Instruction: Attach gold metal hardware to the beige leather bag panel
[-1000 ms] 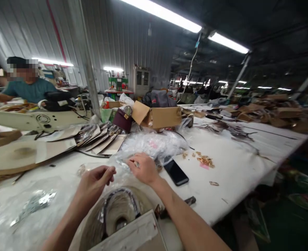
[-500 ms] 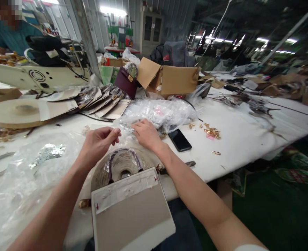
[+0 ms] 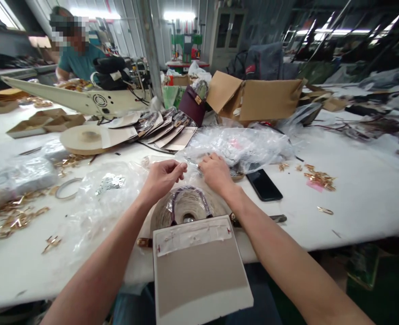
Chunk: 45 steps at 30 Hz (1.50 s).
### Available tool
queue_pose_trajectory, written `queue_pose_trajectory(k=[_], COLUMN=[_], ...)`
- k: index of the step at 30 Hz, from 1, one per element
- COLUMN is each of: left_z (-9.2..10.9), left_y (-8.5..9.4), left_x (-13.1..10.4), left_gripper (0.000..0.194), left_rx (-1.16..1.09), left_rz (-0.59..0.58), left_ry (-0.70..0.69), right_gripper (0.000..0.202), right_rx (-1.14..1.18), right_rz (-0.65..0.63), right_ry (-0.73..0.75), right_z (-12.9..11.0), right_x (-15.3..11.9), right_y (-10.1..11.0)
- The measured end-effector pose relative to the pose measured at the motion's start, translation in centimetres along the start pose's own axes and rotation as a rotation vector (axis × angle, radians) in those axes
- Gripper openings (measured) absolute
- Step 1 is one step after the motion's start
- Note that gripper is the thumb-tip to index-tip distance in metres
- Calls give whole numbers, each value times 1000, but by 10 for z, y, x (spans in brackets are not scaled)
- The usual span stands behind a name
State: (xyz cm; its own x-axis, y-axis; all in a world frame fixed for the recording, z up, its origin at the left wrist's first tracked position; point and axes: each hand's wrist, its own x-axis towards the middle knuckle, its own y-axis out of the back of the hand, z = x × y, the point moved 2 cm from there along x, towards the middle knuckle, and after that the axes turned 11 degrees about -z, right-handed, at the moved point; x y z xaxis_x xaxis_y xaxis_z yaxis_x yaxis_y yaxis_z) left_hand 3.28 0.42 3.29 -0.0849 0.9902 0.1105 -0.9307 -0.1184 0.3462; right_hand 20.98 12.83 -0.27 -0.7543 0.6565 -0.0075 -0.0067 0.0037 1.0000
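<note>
Hands meeting just beyond the near edge of the tabletop (image 3: 355, 198), over crumpled clear plastic. Left hand (image 3: 161, 178) curled shut, thumb and forefinger pinching something small and thin, too fine to name. Right hand (image 3: 216, 174) lying palm down, fingers bent and pressing into the near lip of the clear plastic bag (image 3: 240, 146); impossible to tell whether gripping anything inside. Both hands almost touching, fingertips pointing toward each other, the right one nearer the bag.

Lying directly toward the far edge from the right hand, the bag spreading with its long axis roughly parallel to the near edge, mouth seeming to face the hands. Sitting just under the wrists, toward the near edge, a roll of pale tape (image 3: 187, 210), flat, hole upward, partly wrapped in film. Overhanging the near edge below that, a grey board (image 3: 199, 266) with a white strip along its top.

Resting just right of the right hand, a black phone (image 3: 264, 185), long axis running diagonally toward the far-left. Scattered further right, gold metal fittings (image 3: 316, 178); more lying at the left side. Fanned toward the far edge, leather pieces (image 3: 165, 131), and behind them a cardboard box (image 3: 263, 101). Working at the far left, another person (image 3: 79, 54).
</note>
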Motion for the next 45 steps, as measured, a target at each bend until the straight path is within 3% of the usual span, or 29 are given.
queue_pose_trajectory(k=[11, 22, 30, 45], left_z=[2, 3, 1, -1], left_y=[5, 7, 6, 6], left_x=[-1, -2, -2, -2], left_gripper=[43, 44, 46, 46], left_rx=[9, 7, 10, 29], left_rz=[10, 14, 10, -8], left_ry=[17, 27, 34, 30], right_gripper=[45, 32, 21, 36], right_rx=[76, 439, 504, 650], right_rz=[50, 301, 318, 349], right_ry=[3, -23, -24, 8], right_z=[4, 28, 32, 34], right_x=[3, 14, 19, 19], right_y=[-3, -22, -28, -27])
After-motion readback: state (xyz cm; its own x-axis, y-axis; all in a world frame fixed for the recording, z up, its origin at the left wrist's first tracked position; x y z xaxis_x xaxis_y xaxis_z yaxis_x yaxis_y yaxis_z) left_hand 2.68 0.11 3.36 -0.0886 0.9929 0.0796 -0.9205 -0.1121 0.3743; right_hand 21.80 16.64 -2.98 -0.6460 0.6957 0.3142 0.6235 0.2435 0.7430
